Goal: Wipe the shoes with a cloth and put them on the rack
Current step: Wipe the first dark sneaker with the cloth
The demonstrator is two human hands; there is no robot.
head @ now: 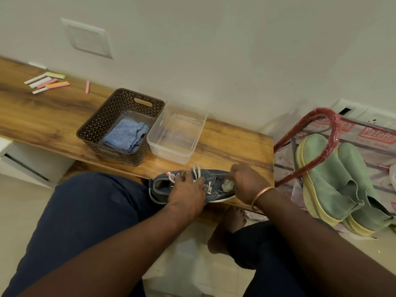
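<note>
My left hand (188, 190) flat on shoe (216, 176), desk's (235, 146) near edge | my right hand (246, 182) clenches cloth (228, 185) | mid-wipe (green pair (327, 168) on rack (300, 125))

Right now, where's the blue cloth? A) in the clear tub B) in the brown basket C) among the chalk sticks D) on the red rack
B: the folded blue cloth lies on the floor of the brown basket, and the clear tub beside it holds no cloth.

"Patels…" on plastic-wrapped rack (378, 135)
</note>
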